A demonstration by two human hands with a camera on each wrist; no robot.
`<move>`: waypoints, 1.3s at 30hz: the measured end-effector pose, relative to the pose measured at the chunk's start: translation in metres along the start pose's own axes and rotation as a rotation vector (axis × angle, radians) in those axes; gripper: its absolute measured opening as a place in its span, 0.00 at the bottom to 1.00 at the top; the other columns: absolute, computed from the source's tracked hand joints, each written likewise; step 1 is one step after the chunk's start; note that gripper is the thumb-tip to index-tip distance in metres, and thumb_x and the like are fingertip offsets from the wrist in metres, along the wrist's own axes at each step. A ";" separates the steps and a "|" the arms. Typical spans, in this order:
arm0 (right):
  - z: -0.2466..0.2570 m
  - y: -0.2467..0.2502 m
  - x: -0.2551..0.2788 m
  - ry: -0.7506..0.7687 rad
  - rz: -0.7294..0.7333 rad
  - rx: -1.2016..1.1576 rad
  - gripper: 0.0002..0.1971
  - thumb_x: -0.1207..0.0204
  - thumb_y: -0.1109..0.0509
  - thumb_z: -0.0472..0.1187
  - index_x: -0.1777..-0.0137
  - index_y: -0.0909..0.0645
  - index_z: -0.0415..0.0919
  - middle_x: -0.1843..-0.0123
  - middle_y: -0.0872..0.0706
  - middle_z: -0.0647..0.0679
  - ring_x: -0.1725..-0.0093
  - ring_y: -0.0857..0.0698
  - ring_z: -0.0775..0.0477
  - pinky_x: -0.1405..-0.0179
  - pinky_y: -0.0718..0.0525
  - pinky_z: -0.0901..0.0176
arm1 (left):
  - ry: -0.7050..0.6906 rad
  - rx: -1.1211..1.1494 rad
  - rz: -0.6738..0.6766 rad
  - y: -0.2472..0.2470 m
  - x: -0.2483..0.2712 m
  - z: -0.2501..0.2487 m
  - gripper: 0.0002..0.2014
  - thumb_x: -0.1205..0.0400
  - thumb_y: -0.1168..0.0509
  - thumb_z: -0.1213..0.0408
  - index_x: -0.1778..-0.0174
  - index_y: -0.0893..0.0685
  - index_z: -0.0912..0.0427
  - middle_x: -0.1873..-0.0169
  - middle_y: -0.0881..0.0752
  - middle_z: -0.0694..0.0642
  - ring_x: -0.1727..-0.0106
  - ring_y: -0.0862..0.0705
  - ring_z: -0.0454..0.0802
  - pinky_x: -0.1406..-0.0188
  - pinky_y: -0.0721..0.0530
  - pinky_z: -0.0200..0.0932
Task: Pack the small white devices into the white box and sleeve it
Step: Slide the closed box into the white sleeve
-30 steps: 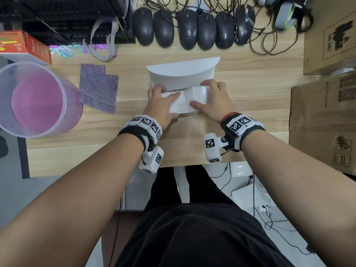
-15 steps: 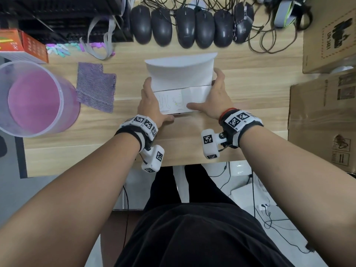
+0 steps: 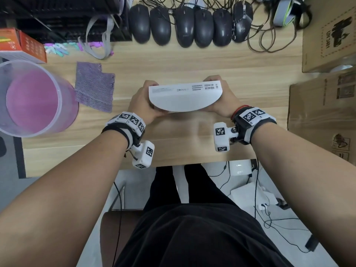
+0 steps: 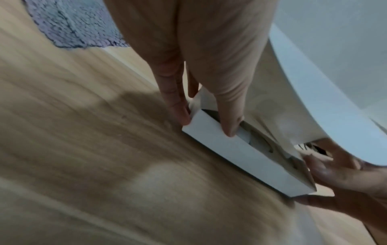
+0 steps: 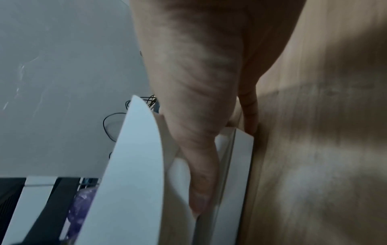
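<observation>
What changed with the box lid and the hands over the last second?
The white box's lid, standing open behind the box before, has swung down toward the person and now covers the leaflet. The left hand and right hand moved off the leaflet to grip the box's ends. The purple cloth and mice stayed put.

A row of six dark computer mice (image 3: 189, 26) lines the far edge of a light wooden desk (image 3: 173, 60), their cables tangled beyond. At left, a translucent plastic container with a pink bottom (image 3: 32, 97) stands just beside a purple textured cloth (image 3: 94, 87). Behind them sit an orange carton (image 3: 23, 46), small pastel clips (image 3: 57, 49) and a grey strap (image 3: 98, 39). Two brown cardboard boxes (image 3: 325, 105) crowd the right edge. A headset with a grey band (image 3: 285, 10) lies at far right. Under the desk, black cables (image 3: 269, 218) trail over a pale floor.
</observation>
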State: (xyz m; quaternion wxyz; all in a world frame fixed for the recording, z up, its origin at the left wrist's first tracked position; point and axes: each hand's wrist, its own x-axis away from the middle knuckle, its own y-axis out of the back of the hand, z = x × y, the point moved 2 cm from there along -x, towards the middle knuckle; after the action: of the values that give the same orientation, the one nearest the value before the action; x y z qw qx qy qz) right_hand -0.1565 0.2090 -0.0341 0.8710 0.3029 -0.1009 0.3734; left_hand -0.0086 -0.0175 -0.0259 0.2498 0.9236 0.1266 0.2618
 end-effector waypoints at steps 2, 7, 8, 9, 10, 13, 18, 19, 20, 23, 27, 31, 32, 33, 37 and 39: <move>-0.006 -0.001 0.003 0.013 0.022 0.026 0.44 0.56 0.09 0.53 0.41 0.30 0.68 0.34 0.22 0.43 0.33 0.20 0.41 0.35 0.16 0.42 | -0.025 -0.029 -0.005 0.000 0.000 0.001 0.40 0.39 0.13 0.58 0.33 0.24 0.51 0.41 0.14 0.54 0.41 0.15 0.56 0.40 0.15 0.56; -0.010 0.000 0.007 -0.046 -0.030 0.059 0.46 0.55 0.08 0.41 0.35 0.25 0.53 0.33 0.22 0.45 0.36 0.18 0.45 0.35 0.17 0.44 | -0.060 -0.058 -0.018 -0.002 0.000 0.011 0.47 0.42 0.11 0.64 0.26 0.21 0.50 0.36 0.21 0.55 0.40 0.22 0.44 0.40 0.31 0.18; -0.010 -0.001 0.007 -0.048 -0.038 0.071 0.46 0.55 0.08 0.40 0.34 0.25 0.50 0.33 0.22 0.45 0.37 0.18 0.46 0.35 0.17 0.46 | -0.067 -0.058 -0.025 -0.003 0.000 0.013 0.46 0.42 0.12 0.66 0.25 0.21 0.50 0.35 0.21 0.55 0.40 0.22 0.44 0.43 0.34 0.13; -0.009 -0.002 0.008 -0.050 -0.039 0.080 0.47 0.54 0.08 0.40 0.33 0.25 0.48 0.34 0.22 0.46 0.38 0.18 0.47 0.35 0.17 0.49 | -0.071 -0.071 -0.038 -0.004 0.000 0.015 0.44 0.40 0.14 0.67 0.26 0.21 0.50 0.35 0.21 0.55 0.39 0.21 0.46 0.44 0.34 0.13; -0.010 -0.003 0.008 -0.048 -0.037 0.081 0.47 0.54 0.07 0.40 0.32 0.25 0.47 0.34 0.22 0.46 0.38 0.18 0.47 0.36 0.17 0.50 | -0.068 -0.091 -0.055 -0.005 0.000 0.015 0.40 0.36 0.16 0.67 0.27 0.20 0.49 0.35 0.20 0.55 0.38 0.19 0.49 0.43 0.32 0.17; -0.012 -0.004 0.008 -0.039 -0.002 0.070 0.48 0.54 0.11 0.47 0.31 0.27 0.49 0.32 0.23 0.44 0.37 0.18 0.45 0.37 0.18 0.51 | -0.040 -0.121 -0.079 -0.008 -0.001 0.017 0.34 0.28 0.23 0.67 0.25 0.21 0.47 0.35 0.19 0.56 0.36 0.19 0.52 0.37 0.29 0.32; -0.010 -0.008 0.006 -0.061 -0.023 0.095 0.31 0.32 0.23 0.32 0.28 0.29 0.39 0.36 0.28 0.50 0.35 0.22 0.43 0.35 0.21 0.53 | -0.017 -0.075 -0.006 -0.011 0.000 0.018 0.38 0.31 0.21 0.64 0.23 0.25 0.44 0.33 0.21 0.55 0.38 0.22 0.46 0.34 0.28 0.36; -0.009 -0.010 0.006 -0.057 -0.036 0.086 0.32 0.32 0.23 0.30 0.29 0.29 0.38 0.38 0.30 0.52 0.36 0.23 0.44 0.35 0.21 0.54 | -0.009 -0.070 -0.010 -0.011 0.000 0.016 0.37 0.29 0.23 0.64 0.23 0.25 0.44 0.34 0.21 0.56 0.39 0.22 0.46 0.35 0.27 0.37; -0.009 -0.011 0.007 -0.049 -0.043 0.078 0.33 0.34 0.23 0.30 0.29 0.30 0.37 0.39 0.31 0.52 0.37 0.23 0.45 0.35 0.21 0.55 | -0.008 -0.066 -0.027 -0.011 0.000 0.014 0.34 0.27 0.25 0.66 0.24 0.23 0.45 0.34 0.21 0.56 0.40 0.21 0.47 0.36 0.27 0.37; -0.009 -0.012 0.010 0.012 -0.042 0.094 0.35 0.37 0.24 0.33 0.28 0.28 0.37 0.38 0.31 0.53 0.32 0.24 0.43 0.31 0.22 0.55 | -0.009 -0.032 -0.105 -0.012 0.000 0.010 0.27 0.26 0.28 0.71 0.30 0.16 0.49 0.36 0.21 0.56 0.39 0.18 0.49 0.37 0.28 0.27; -0.017 -0.007 0.015 0.061 -0.131 0.007 0.29 0.35 0.20 0.30 0.32 0.17 0.39 0.34 0.29 0.45 0.36 0.24 0.68 0.32 0.23 0.67 | 0.246 0.661 -0.136 -0.010 -0.004 -0.001 0.20 0.28 0.21 0.72 0.40 0.12 0.56 0.33 0.19 0.61 0.46 0.12 0.55 0.50 0.14 0.45; -0.020 -0.004 0.018 0.153 -0.049 0.259 0.27 0.27 0.22 0.40 0.26 0.19 0.48 0.26 0.29 0.43 0.33 0.21 0.43 0.30 0.22 0.53 | 0.346 0.671 -0.074 -0.012 -0.010 0.002 0.27 0.28 0.17 0.59 0.34 0.17 0.54 0.35 0.18 0.57 0.45 0.11 0.53 0.50 0.10 0.47; -0.020 -0.004 0.018 0.185 -0.005 0.363 0.30 0.26 0.23 0.44 0.23 0.22 0.51 0.24 0.29 0.41 0.33 0.22 0.39 0.30 0.23 0.50 | 0.322 0.577 -0.059 -0.011 -0.011 0.006 0.29 0.28 0.18 0.52 0.32 0.18 0.51 0.34 0.18 0.55 0.40 0.13 0.51 0.43 0.11 0.48; -0.020 -0.004 0.019 0.216 0.028 0.436 0.33 0.27 0.23 0.46 0.21 0.26 0.52 0.22 0.30 0.40 0.32 0.23 0.37 0.29 0.23 0.48 | 0.285 0.487 -0.045 -0.010 -0.011 0.009 0.30 0.28 0.19 0.48 0.31 0.18 0.48 0.31 0.20 0.53 0.35 0.15 0.49 0.37 0.13 0.47; -0.020 -0.005 0.020 0.240 0.142 0.637 0.49 0.33 0.20 0.52 0.14 0.41 0.53 0.15 0.39 0.37 0.32 0.26 0.32 0.28 0.25 0.40 | -0.081 0.009 0.123 -0.003 -0.007 0.012 0.27 0.18 0.26 0.55 0.35 0.25 0.16 0.21 0.32 0.49 0.21 0.30 0.48 0.20 0.32 0.40; -0.020 -0.005 0.019 0.209 0.235 0.754 0.63 0.43 0.15 0.52 0.12 0.51 0.53 0.13 0.47 0.36 0.27 0.31 0.29 0.26 0.27 0.38 | -0.155 -0.192 0.230 0.002 -0.008 0.012 0.36 0.20 0.24 0.59 0.32 0.33 0.13 0.18 0.38 0.49 0.18 0.35 0.51 0.18 0.37 0.41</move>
State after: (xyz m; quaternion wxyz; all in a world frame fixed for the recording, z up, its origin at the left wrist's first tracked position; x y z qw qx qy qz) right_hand -0.1403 0.2297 -0.0447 0.6558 0.5478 0.0981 0.5101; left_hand -0.0079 -0.0269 -0.0370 0.3143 0.9213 -0.0249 0.2276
